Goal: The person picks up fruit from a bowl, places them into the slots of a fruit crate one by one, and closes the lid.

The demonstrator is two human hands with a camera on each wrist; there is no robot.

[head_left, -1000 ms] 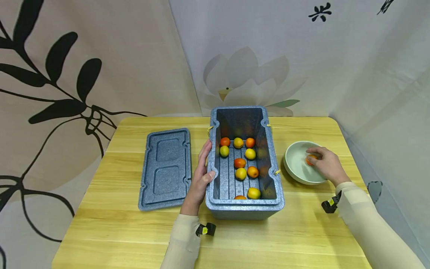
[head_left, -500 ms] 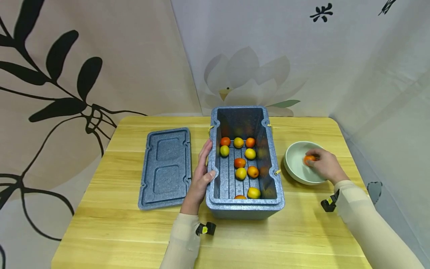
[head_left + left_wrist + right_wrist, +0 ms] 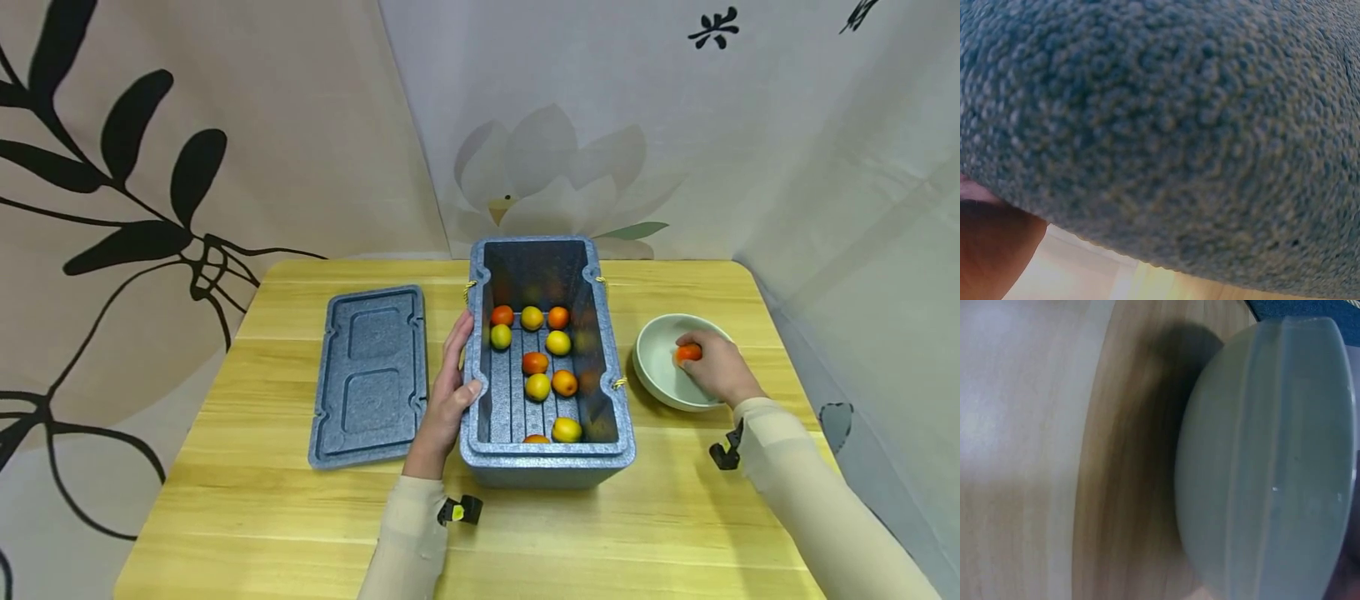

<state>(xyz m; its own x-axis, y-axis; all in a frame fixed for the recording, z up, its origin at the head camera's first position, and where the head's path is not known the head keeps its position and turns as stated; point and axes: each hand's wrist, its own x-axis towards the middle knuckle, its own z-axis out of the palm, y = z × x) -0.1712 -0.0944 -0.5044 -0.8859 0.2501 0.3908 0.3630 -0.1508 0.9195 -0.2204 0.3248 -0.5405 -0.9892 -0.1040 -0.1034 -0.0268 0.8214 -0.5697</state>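
A blue-grey speckled foam box (image 3: 547, 457), without its lid on, stands mid-table with several small orange, red and yellow fruits (image 3: 537, 387) on its ribbed floor. My left hand (image 3: 447, 392) rests along the box's left side, fingers straight against the outside and thumb at the rim. Only the foam wall (image 3: 1166, 137) and a bit of that hand show in the left wrist view. On the right, my right hand (image 3: 722, 367) pinches a small orange-red fruit (image 3: 687, 353) over a pale green bowl (image 3: 660, 385). The bowl's outside (image 3: 1260, 462) hides the fruit in the right wrist view.
The matching foam lid (image 3: 371, 379), with two recessed panels, lies flat left of the box. Yellow cord loops (image 3: 619, 383) hang at the box's sides. The wooden table (image 3: 660, 508) ends at the printed curtain (image 3: 360, 150) behind.
My right hand has shifted slightly left inside the bowl's outline, and more of the fruit shows between its fingertips. The left hand and the box have stayed in place.
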